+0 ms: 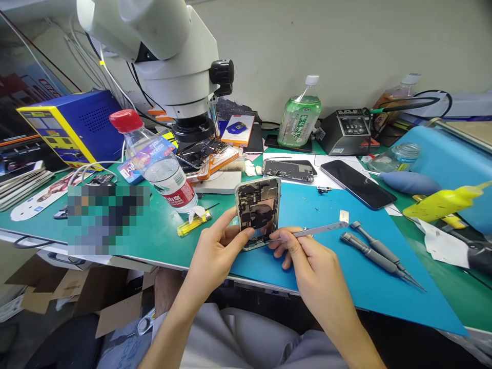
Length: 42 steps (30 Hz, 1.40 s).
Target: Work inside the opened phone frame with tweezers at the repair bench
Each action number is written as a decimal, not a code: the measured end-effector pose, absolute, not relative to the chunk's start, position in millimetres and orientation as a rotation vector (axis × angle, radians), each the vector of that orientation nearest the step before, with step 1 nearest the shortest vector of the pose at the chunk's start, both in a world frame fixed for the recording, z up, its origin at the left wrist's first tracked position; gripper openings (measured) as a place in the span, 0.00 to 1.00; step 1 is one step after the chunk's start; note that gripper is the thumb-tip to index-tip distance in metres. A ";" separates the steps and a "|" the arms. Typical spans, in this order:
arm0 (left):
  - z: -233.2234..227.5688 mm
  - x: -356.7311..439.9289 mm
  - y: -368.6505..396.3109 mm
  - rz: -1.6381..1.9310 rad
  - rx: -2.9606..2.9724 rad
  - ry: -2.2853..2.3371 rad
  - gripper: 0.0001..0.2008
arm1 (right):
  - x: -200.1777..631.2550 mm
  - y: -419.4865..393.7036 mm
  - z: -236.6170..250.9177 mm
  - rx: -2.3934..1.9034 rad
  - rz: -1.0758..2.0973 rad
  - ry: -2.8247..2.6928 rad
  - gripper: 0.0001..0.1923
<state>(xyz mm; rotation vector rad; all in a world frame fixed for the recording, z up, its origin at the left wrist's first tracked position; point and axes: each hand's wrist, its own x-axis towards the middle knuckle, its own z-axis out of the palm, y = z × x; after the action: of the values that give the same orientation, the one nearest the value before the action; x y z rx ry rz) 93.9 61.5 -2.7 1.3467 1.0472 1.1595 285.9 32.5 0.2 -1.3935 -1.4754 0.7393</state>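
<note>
With the left hand [213, 252], gripping an opened phone [259, 211] up on end. In the right hand [309, 256], pinching a thin metal tool [321, 229], pretty much at the phone's bottom end. Right over the blue mat [265, 267] btw, near two slim gray tools [371, 254], yellow lighter [192, 224] off left.

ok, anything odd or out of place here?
A water bottle and yellow lighter sit near the opened phone in the left hand: odd beside exposed electronics. A pixelated patch hides some of the bench, left. No spill visible.
</note>
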 end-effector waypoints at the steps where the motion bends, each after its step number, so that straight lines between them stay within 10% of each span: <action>1: -2.6 93.8 61.8 1.162 1.348 1.044 0.19 | 285.7 32.5 0.0 -1.393 0.736 -1.483 0.22; 42: -5.7 94.5 62.8 1.180 1.316 1.051 0.21 | 286.1 27.7 -1.4 -1.367 0.654 -1.517 0.21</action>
<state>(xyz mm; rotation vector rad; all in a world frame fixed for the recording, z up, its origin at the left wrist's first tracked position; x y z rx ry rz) 94.5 62.8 -5.7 1.3163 1.0515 1.1804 286.1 27.7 -1.4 -1.3670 -1.5165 0.6544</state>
